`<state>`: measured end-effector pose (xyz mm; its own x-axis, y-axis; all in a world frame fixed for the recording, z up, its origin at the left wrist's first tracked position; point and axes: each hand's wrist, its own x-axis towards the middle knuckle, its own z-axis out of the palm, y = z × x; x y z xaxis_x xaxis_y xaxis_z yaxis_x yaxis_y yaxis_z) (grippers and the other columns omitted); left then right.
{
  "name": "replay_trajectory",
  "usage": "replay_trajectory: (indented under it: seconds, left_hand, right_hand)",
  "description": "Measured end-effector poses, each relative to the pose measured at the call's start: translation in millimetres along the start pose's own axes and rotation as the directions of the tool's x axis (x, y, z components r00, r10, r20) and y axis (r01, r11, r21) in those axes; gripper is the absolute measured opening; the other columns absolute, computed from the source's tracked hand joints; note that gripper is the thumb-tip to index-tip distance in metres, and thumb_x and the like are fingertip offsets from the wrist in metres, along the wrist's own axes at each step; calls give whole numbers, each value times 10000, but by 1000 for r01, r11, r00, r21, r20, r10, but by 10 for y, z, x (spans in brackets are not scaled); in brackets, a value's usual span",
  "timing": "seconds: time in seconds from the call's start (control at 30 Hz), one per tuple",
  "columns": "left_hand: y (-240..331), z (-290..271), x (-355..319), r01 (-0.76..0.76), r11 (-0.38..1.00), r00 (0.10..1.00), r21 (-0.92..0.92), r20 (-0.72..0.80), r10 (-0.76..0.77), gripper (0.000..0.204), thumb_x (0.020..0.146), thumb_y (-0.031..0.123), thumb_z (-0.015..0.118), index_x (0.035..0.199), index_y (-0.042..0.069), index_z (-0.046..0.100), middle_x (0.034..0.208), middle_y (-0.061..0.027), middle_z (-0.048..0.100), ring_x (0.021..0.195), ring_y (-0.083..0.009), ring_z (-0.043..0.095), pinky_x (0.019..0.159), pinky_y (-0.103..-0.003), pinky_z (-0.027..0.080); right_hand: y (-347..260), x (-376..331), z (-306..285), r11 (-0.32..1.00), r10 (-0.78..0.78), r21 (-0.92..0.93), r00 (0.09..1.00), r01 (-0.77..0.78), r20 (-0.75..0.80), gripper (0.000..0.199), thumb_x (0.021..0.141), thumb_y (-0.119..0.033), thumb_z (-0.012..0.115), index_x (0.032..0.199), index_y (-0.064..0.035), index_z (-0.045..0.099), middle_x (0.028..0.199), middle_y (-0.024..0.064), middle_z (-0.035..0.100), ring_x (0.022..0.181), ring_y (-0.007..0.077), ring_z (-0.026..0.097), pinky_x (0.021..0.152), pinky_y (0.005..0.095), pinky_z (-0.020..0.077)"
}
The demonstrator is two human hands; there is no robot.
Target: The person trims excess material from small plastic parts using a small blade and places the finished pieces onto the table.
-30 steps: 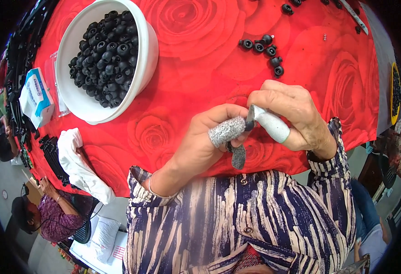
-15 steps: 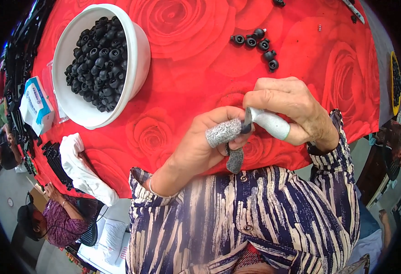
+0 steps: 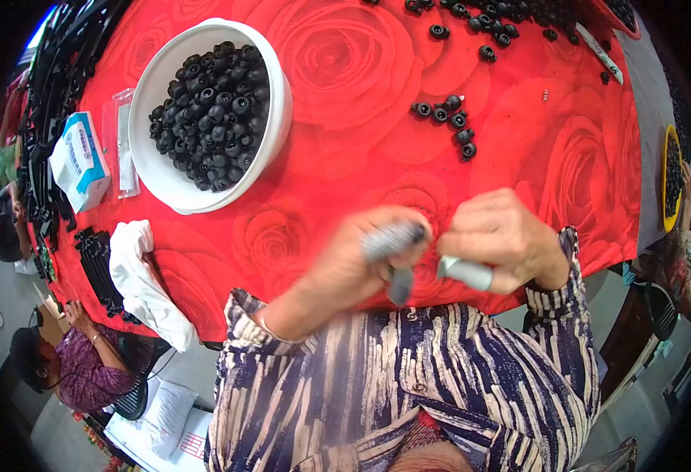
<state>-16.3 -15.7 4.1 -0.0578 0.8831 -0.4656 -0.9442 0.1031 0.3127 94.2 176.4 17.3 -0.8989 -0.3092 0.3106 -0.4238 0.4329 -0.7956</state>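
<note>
My left hand [image 3: 349,256], smeared by motion, has grey speckled wraps on its fingers. Pinched at its fingertips is a small black rounded part [image 3: 418,234]. Just to the right, a little apart, my right hand [image 3: 503,236] is closed with its fingers curled; a pale cover sits on one finger. The blade seen in it earlier cannot be made out clearly now. Beyond the hands lies a small cluster of black rounded parts [image 3: 457,120] on the red rose-patterned tablecloth [image 3: 338,149]. At the left, a white bowl [image 3: 279,130] holds a heap of similar black parts [image 3: 212,118].
Left of the bowl are a blue-and-white box [image 3: 82,165], a clear packet [image 3: 127,157] and long black strips [image 3: 62,86]. A white cloth [image 3: 145,291] lies at the near left edge. More black parts [image 3: 495,20] lie at the far right. Co-workers sit at the left and right.
My hands have drawn apart and shifted nearer to me; the right hand and its blade have come away from the black part. The view has shifted, showing more of the table's far side.
</note>
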Motion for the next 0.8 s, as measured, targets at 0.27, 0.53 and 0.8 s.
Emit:
replay_trajectory:
  seconds: [0.27,0.53,0.8]
  left_hand:
    - [-17,-21,67,-125,992,992,34,22,125,202,906,199,537,1017,36,578,739,10,485,658,-89,420,609,-209,358]
    - [-140,43,89,-1,993,999,-119,-52,-5,194,897,119,550,1056,10,576,859,-22,591,723,-77,533,660,-194,444]
    - [-160,6,76,47,994,997,-96,-62,-53,235,890,143,568,1069,-9,567,813,-18,573,707,-80,511,637,-199,431]
  right_hand:
    - [-102,-3,30,961,277,76,902,-267,-330,324,678,-161,717,915,29,606,667,81,554,519,163,515,444,288,384]
    - [-39,16,263,974,10,-198,895,-109,-445,360,622,-69,721,948,35,610,689,77,555,554,200,557,461,296,421]
    - [-65,-17,270,921,-139,-390,914,-23,-381,416,505,-55,653,904,50,604,627,36,479,485,145,485,406,279,341]
